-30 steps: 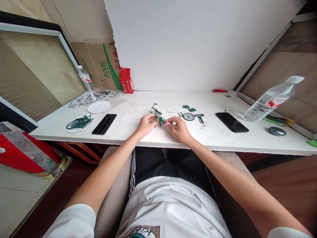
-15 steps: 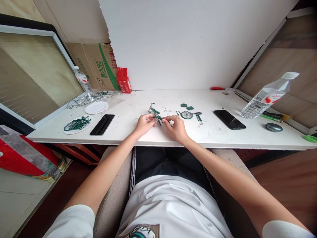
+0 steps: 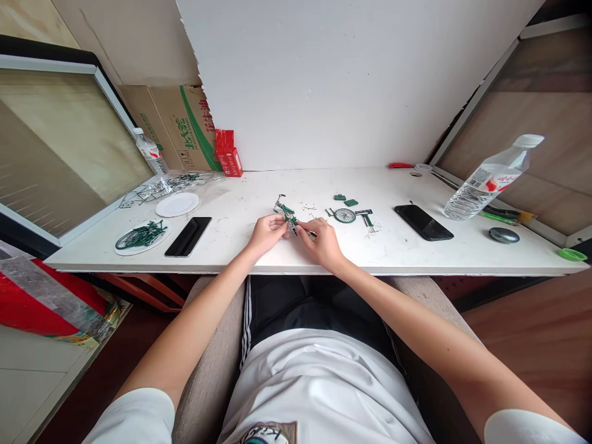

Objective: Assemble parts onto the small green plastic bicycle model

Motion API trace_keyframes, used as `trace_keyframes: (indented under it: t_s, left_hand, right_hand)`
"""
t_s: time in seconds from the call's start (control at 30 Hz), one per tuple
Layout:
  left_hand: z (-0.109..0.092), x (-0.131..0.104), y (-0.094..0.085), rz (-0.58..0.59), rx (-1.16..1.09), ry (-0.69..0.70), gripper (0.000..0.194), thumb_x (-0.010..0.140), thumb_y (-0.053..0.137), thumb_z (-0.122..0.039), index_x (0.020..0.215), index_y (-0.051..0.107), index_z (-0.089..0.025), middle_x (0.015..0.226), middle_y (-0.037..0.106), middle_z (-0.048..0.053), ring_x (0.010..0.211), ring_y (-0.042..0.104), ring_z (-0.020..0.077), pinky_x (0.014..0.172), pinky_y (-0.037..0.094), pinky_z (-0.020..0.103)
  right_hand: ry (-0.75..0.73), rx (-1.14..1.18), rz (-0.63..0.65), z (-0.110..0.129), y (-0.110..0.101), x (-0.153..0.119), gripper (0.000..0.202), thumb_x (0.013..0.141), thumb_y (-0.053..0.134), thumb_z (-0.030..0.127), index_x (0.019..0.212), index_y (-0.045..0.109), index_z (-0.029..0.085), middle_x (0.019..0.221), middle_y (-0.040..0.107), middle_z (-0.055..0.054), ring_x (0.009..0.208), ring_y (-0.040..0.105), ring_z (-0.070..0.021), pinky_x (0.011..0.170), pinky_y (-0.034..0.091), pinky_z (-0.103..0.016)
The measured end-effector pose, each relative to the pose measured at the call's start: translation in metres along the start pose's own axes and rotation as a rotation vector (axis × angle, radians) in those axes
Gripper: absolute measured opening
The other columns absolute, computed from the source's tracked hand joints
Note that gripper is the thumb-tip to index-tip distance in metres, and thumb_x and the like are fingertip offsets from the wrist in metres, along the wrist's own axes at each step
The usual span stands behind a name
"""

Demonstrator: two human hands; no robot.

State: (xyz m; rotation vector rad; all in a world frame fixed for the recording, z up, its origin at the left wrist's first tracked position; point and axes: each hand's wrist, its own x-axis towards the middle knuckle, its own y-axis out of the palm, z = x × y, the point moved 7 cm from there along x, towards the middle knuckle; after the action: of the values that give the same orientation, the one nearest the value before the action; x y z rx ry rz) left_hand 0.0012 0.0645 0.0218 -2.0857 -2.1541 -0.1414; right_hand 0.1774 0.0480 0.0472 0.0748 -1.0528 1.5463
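Note:
Between my two hands, just above the table, is a small green model bicycle frame with thin handlebars at its far end. My left hand is closed on its left side, fingertips pinching the lower part. From the right, my right hand pinches at the rear of the frame; a small dark piece shows by its fingers, too small to name. Right of my hands lie a loose green wheel, a dark green bracket-like part and two small green blocks.
On the left are a plate of green parts, a white plate, a phone and a water bottle. A red box stands behind. On the right are a black phone, a tilted bottle and a grey oval object.
My right hand has shifted slightly left and down along the rear of the bicycle frame. My left hand keeps its pinch. The whole view has moved a little.

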Motion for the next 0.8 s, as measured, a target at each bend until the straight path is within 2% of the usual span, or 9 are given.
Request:
trace_keyframes:
  t_s: [0.2,0.3,0.4,0.57,0.8]
  left_hand:
    - [-0.0006,-0.0003,-0.0003,0.008,0.040,0.007,0.038,0.083,0.088,-0.041,0.105,0.076,-0.013,0.096,0.081,0.013,0.069,0.073,0.0176,0.066,0.057,0.030]
    - [-0.0013,-0.0011,-0.0007,0.000,0.049,0.009,0.037,0.083,0.088,-0.041,0.105,0.076,-0.012,0.094,0.080,0.012,0.068,0.072,0.0167,0.062,0.054,0.027]
    - [-0.0015,-0.0017,-0.0009,-0.011,0.043,0.008,0.036,0.083,0.087,-0.039,0.103,0.075,-0.012,0.095,0.079,0.012,0.071,0.072,0.0164,0.060,0.054,0.026]
    - [0.0024,-0.0009,0.0003,-0.006,0.030,-0.013,0.036,0.083,0.089,-0.039,0.105,0.075,-0.013,0.096,0.080,0.011,0.073,0.077,0.0190,0.065,0.057,0.028]
    - [0.0076,0.0013,-0.0009,-0.007,-0.007,-0.008,0.040,0.079,0.092,-0.037,0.105,0.074,-0.013,0.099,0.081,0.012,0.076,0.079,0.0215,0.074,0.064,0.035]
  right_hand:
    - [0.013,-0.033,0.042,0.0029,0.0024,-0.0021,0.028,0.107,0.059,0.036,0.103,0.085,0.025,0.085,0.078,-0.008,0.103,0.068,-0.0299,0.098,0.047,-0.044]
    - [0.014,0.001,0.032,0.0019,0.0019,-0.0030,0.024,0.104,0.063,0.035,0.111,0.084,0.025,0.092,0.082,-0.008,0.105,0.069,-0.0297,0.101,0.046,-0.046]
    - [0.022,0.046,0.027,0.0008,0.0010,-0.0031,0.025,0.103,0.065,0.035,0.116,0.084,0.024,0.097,0.083,-0.008,0.103,0.070,-0.0290,0.097,0.050,-0.044]
    - [0.047,0.070,0.035,0.0011,0.0000,-0.0023,0.029,0.101,0.068,0.035,0.125,0.082,0.026,0.097,0.083,-0.007,0.106,0.071,-0.0299,0.093,0.053,-0.042]
    - [0.063,0.105,0.040,-0.0046,0.0022,-0.0013,0.028,0.100,0.069,0.037,0.119,0.085,0.025,0.101,0.083,-0.009,0.109,0.071,-0.0303,0.096,0.055,-0.042]
